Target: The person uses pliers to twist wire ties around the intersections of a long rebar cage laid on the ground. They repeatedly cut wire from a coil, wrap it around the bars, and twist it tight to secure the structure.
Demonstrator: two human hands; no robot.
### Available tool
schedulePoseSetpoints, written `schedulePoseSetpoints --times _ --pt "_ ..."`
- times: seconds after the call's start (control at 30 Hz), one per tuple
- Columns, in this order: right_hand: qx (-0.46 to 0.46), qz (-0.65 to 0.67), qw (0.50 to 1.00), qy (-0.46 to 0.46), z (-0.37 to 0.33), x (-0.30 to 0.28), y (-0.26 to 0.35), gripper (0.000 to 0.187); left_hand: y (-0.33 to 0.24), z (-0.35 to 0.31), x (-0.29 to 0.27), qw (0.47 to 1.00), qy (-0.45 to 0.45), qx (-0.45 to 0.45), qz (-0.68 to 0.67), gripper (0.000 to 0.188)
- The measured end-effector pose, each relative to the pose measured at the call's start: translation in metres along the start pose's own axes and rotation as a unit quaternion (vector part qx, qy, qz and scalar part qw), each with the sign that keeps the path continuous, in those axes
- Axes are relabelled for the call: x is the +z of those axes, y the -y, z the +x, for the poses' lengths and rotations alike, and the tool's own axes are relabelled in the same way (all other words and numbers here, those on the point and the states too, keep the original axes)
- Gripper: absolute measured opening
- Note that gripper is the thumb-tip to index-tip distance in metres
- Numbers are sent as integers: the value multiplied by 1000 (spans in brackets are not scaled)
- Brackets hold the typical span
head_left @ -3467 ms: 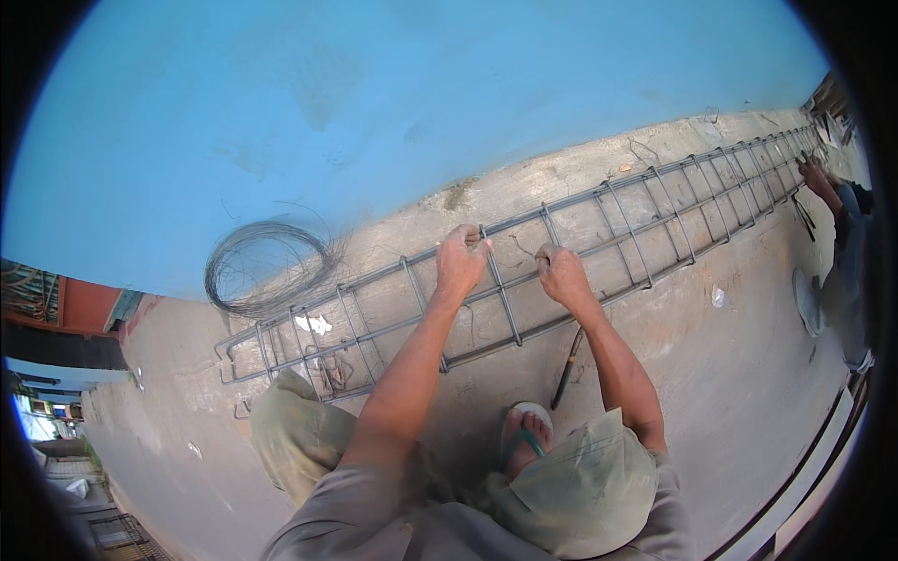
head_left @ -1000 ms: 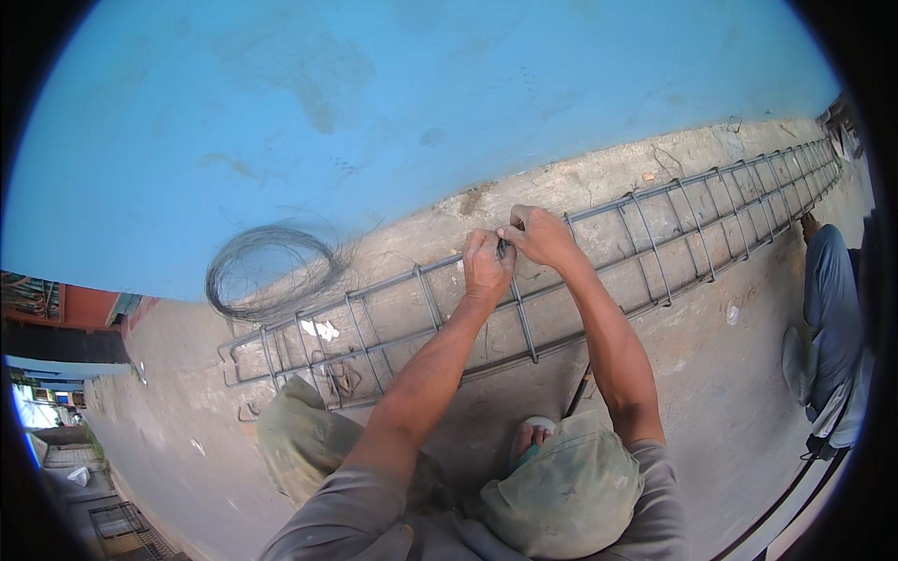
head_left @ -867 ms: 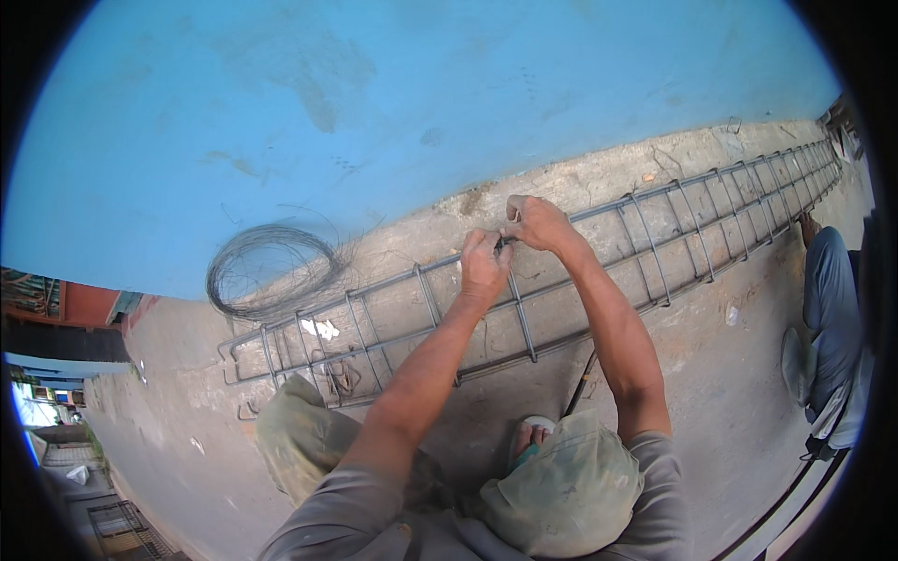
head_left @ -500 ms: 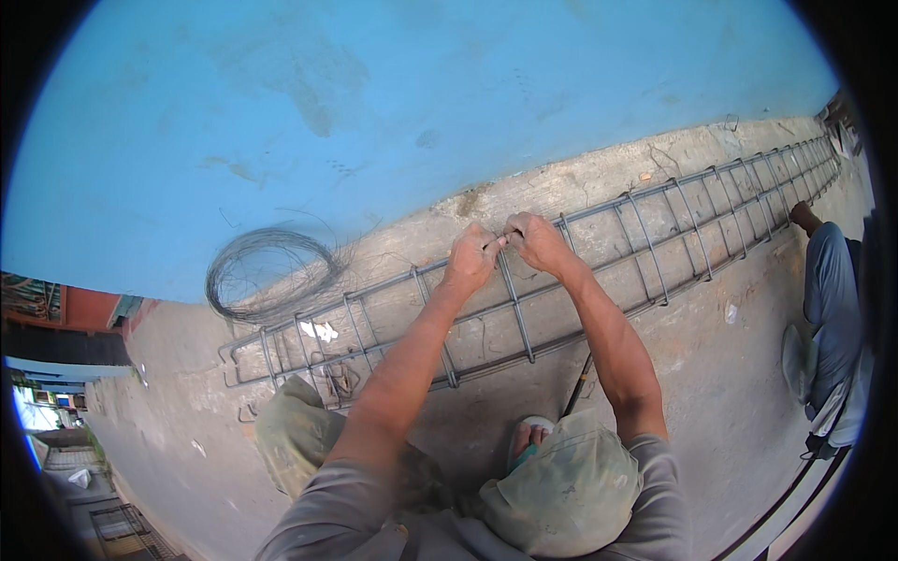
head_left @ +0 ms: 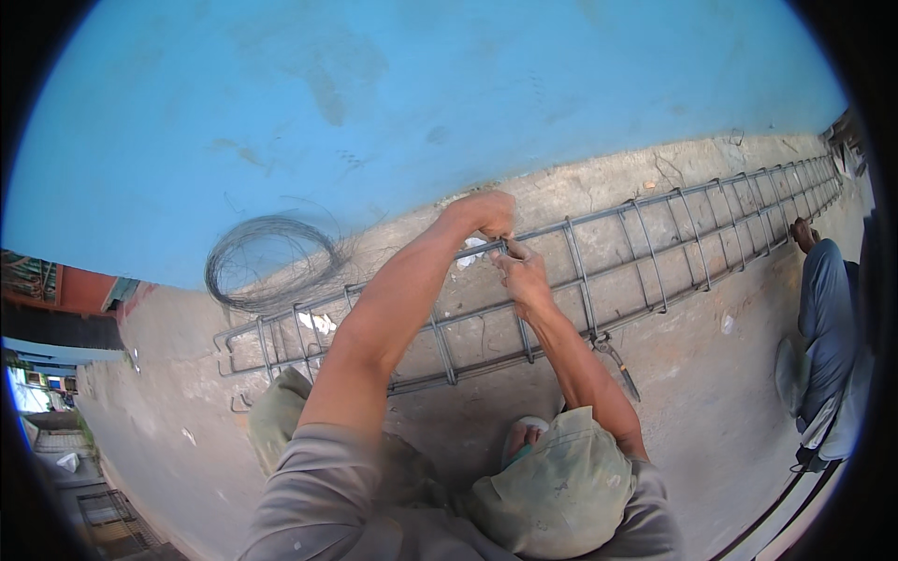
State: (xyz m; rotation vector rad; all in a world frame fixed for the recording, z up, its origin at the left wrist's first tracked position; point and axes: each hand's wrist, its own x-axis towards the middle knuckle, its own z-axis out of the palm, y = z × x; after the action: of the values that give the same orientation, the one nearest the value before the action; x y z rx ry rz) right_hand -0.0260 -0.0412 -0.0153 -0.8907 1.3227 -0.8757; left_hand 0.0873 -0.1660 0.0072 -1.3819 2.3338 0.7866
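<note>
A long rebar cage [head_left: 580, 271] of grey bars and bent stirrups lies on the concrete ground in front of me. My left hand [head_left: 491, 215] reaches over its far top bar with fingers closed and bent downward. Just on the near side of that bar, my right hand [head_left: 522, 277] has its fingers curled, a fingertip against the joint of bar and stirrup. Anything pinched in either hand is too small or hidden to make out. Pincers [head_left: 617, 366] with a dark handle rest at the cage's near edge, right of my right forearm.
A loose coil of thin wire [head_left: 269, 264] lies by the blue wall [head_left: 449, 93] at left. White scraps [head_left: 318, 323] lie near the cage's left end. At right another person [head_left: 828, 318] sits low, a hand [head_left: 803, 234] by the cage's far end.
My left hand has gone up and over the far bar. My right hand has dropped to its near side, and its forearm has shifted left, showing more of the pincers.
</note>
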Motion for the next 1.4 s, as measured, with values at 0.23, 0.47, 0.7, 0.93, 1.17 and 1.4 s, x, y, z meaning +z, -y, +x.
schedulePoseSetpoints --times 0.23,0.47,0.7,0.93,1.17,1.4 --pt "122 275 945 129 -31 7 13 86 -23 -4 -7 998 -27 -17 54 13" --pt "39 41 991 123 -45 -18 -1 71 -32 -30 -3 997 -74 1 -30 40" --pt "-214 -525 792 -226 -146 -191 -89 48 6 -71 55 951 -203 26 -231 41" --pt "38 -214 975 -56 -168 -208 -118 24 10 -58 77 891 -240 4 -387 32" --pt "13 -83 984 -160 -178 -123 -141 19 23 -47 87 878 -246 27 -409 35" --pt "-38 -10 999 -31 -143 -122 6 14 30 -54 84 865 -209 -16 -456 36"
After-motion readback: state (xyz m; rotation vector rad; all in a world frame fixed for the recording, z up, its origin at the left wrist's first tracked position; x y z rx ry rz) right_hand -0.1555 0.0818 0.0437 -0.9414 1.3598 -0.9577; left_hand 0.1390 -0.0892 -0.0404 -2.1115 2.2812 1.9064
